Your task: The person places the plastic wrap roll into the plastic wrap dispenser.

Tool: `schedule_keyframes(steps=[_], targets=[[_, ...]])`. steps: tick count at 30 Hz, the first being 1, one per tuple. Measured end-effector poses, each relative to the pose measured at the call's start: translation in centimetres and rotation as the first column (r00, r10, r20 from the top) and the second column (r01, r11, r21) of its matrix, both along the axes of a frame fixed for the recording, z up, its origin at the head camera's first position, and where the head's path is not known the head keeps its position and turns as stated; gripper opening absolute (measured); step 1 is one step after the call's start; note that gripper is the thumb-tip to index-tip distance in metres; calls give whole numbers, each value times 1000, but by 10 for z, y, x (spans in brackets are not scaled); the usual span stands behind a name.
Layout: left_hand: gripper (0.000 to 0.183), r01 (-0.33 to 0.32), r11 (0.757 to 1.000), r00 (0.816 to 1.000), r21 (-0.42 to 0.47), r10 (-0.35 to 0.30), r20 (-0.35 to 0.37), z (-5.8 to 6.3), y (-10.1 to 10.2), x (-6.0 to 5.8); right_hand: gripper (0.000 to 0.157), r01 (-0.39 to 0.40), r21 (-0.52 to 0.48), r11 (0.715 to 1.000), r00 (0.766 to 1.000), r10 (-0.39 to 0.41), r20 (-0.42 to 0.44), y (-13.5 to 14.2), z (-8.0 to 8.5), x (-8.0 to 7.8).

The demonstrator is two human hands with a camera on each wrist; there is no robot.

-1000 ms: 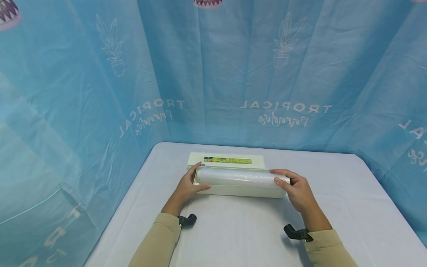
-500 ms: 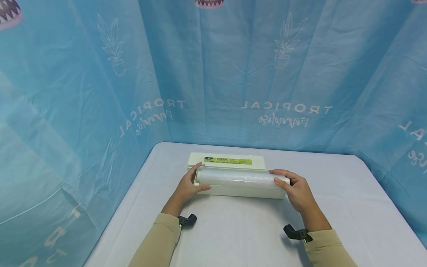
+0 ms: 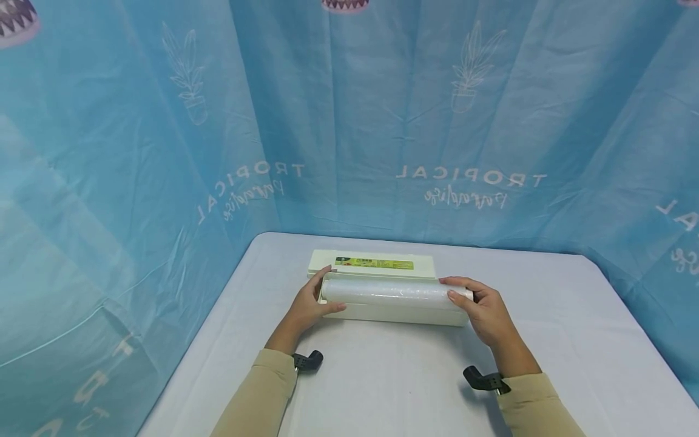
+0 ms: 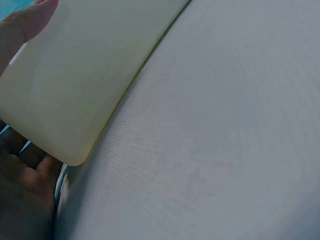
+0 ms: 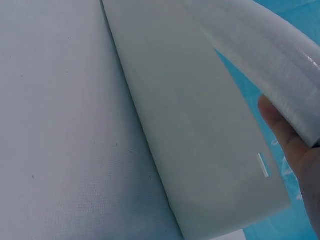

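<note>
A pale cream box (image 3: 401, 315) lies lengthwise on the white table, its top uncovered. In it sits a roll of plastic wrap (image 3: 393, 292), whose right end stands raised above the box's wall in the right wrist view. My left hand (image 3: 303, 311) grips the box's left end, thumb on the front wall and fingers at the back. At the other end my right hand (image 3: 489, 314) holds the roll's right end between thumb and fingers. The right wrist view shows the thumb (image 5: 280, 125) against the roll (image 5: 270, 55). Behind the box lies its cream lid (image 3: 426, 264), bearing a yellow-green label.
The white-covered table (image 3: 382, 388) has rounded far corners. Blue printed curtains (image 3: 349, 121) hang around its back and sides. A black wrist mount (image 3: 308, 360) sticks out from the left wrist, and a similar mount (image 3: 482, 379) from the right.
Both hands keep their hold and almost the same place. The right hand and the roll's right end have shifted very slightly left.
</note>
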State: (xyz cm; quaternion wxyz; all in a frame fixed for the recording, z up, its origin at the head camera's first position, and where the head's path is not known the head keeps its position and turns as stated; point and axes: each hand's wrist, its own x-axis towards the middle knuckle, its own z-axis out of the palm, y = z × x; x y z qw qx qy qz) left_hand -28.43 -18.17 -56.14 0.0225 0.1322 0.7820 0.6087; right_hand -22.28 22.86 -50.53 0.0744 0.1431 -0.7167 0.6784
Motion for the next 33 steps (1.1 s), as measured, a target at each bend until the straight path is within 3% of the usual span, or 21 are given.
schedule_keyframes(steps=[18, 24, 33], targets=[[106, -18, 1000, 1000, -23, 18, -4, -1, 0, 0, 31, -6, 42, 999, 1000, 5, 18, 4, -5, -11], [107, -25, 999, 1000, -25, 25, 11, 1, 0, 2, 31, -41, 123, 992, 999, 42, -5, 10, -3, -13], [107, -30, 999, 999, -33, 31, 14, 2, 1, 2, 34, -93, 211, 973, 996, 87, 36, 18, 4, -18]])
